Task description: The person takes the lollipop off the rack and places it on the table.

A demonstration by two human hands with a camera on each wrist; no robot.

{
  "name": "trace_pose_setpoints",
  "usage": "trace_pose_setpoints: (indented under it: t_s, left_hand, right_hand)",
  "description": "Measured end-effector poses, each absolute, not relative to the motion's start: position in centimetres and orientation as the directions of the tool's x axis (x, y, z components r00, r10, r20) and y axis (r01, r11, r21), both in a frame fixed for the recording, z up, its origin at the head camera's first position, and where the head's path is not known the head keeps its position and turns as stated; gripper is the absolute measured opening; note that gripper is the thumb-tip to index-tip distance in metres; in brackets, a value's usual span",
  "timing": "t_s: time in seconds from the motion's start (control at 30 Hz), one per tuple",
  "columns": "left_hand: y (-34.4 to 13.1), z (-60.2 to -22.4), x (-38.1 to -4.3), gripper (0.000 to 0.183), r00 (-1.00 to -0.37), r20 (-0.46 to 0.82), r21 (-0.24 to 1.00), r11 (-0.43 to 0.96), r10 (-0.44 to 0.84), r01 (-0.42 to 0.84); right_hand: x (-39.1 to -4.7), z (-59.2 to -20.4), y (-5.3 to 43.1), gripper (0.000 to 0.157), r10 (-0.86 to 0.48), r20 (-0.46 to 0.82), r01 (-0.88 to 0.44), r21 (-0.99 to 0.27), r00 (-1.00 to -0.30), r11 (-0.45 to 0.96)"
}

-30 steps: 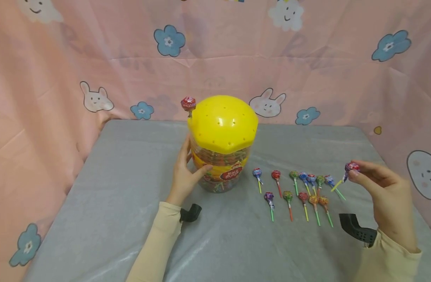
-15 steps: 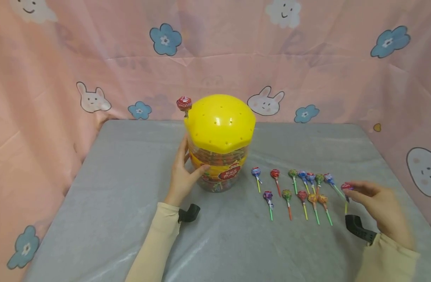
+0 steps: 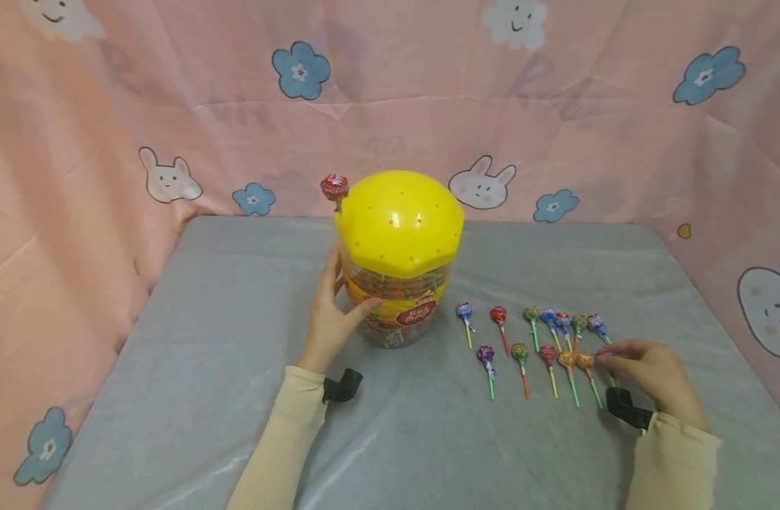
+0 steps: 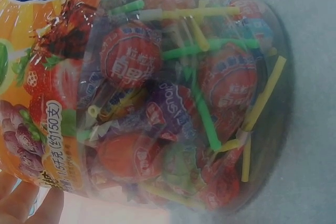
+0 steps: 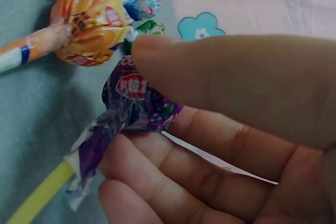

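Note:
My left hand [image 3: 329, 327] holds the side of a clear plastic candy jar [image 3: 394, 334], thumb across its front label. The jar stands upright under a domed yellow lid [image 3: 402, 225]. Through its wall in the left wrist view, wrapped lollipops [image 4: 131, 56] with green and yellow sticks lie jumbled. Thumb and fingers of my right hand [image 3: 660, 375] pinch a purple-wrapped lollipop [image 5: 128, 95] by its head, its yellow stick pointing down. Close beside it lies an orange lollipop [image 5: 92, 22], at the right end of the front row.
Two rows of lollipops lie right of the jar, including a purple one [image 3: 486, 356] and a red one [image 3: 499, 315]. Another red lollipop [image 3: 334, 187] sticks up at the lid's left edge. A pink printed curtain [image 3: 390, 85] hangs behind the grey table [image 3: 224, 340].
My right hand has come down and leftward with the purple-wrapped lollipop, to the right end of the front row. My left hand keeps its hold on the jar.

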State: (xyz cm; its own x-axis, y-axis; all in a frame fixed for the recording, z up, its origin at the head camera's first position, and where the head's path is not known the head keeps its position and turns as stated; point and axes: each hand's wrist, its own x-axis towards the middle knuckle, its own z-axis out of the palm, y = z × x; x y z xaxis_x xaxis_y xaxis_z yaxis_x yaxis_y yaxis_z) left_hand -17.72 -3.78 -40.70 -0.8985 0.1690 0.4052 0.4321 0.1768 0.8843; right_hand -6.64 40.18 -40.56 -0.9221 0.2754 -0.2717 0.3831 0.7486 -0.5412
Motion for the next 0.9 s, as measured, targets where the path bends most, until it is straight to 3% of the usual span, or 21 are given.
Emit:
trace_pose_setpoints:
  t_s: [0.63, 0.9]
  left_hand:
    - [-3.8, -40.6, -17.7, 0.103, -0.889, 0.428, 0.878, 0.160, 0.162, 0.452]
    - [-3.8, -40.7, -17.9, 0.104, -0.890, 0.425, 0.875, 0.177, 0.165, 0.450]
  right_hand:
    - [-6.4, -42.4, 41.6, 0.050, 0.252, -0.278, 0.376, -0.677, -0.927, 0.633]
    - [-5.9, -42.0, 41.8, 0.054, 0.301, -0.270, 0.404, -0.648, -0.915, 0.645]
